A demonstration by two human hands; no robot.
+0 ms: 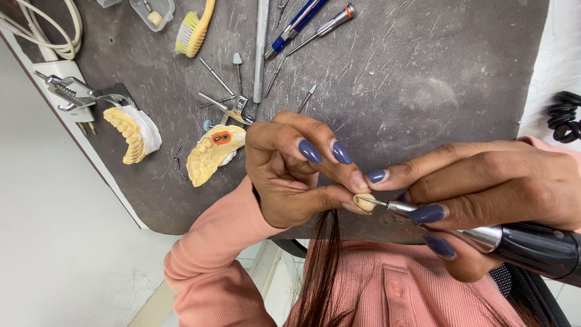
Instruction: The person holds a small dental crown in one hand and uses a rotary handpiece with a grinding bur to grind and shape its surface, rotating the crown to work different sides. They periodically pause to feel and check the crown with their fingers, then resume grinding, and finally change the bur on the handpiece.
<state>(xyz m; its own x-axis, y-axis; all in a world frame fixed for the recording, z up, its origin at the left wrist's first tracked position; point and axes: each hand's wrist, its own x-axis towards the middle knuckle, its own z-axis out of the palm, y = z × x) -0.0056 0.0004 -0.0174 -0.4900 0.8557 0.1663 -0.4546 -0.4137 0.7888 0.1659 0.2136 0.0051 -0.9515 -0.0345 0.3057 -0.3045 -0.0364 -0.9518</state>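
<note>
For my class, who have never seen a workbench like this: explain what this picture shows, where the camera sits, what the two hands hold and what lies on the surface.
The one picture comes from a camera worn on the person's head, looking down at their own hands over a dark, scratched bench. No machine does the work. The left hand pinches a small cream tooth-shaped piece between its fingertips. The right hand holds a motor handpiece, like a thick pen, whose thin bit touches that piece. On the bench lie two yellow dental casts, one with an orange patch, a yellow brush, loose burs, a blue pen and a metal clamp-like frame.
</note>
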